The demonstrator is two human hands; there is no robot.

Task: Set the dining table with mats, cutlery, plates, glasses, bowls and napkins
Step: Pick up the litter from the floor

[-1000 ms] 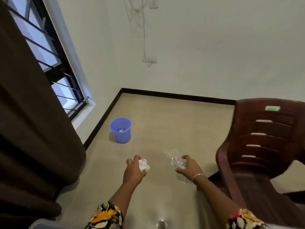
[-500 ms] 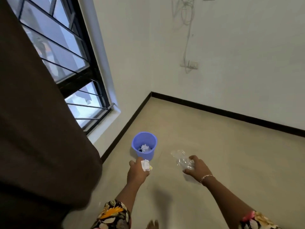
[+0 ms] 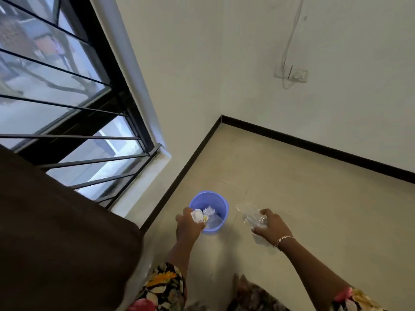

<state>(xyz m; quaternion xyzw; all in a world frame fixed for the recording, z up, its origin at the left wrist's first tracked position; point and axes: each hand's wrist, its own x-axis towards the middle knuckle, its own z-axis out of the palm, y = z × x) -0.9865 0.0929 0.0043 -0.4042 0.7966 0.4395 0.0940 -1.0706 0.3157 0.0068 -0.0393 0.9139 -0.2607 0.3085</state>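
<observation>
A blue bin (image 3: pixel 222 204) stands on the floor near the room's corner, with crumpled scraps inside it. My left hand (image 3: pixel 187 225) is over the bin's near left rim, closed around a crumpled white paper wad (image 3: pixel 197 216). My right hand (image 3: pixel 270 225) is to the right of the bin, above the floor, gripping a crumpled clear plastic wrapper (image 3: pixel 252 217). A thin bracelet sits on the right wrist. No table, mats, cutlery or plates are in view.
A dark brown curtain (image 3: pixel 62 239) fills the lower left. A barred window (image 3: pixel 67 104) is behind it. White walls meet at the corner with a black skirting (image 3: pixel 314 144); a wall socket (image 3: pixel 292 75) with a cable hangs above. Beige floor tiles spread to the right.
I have come closer to the bin. My left hand with the paper wad moved from short of the bin to over its rim. The brown chair left the view.
</observation>
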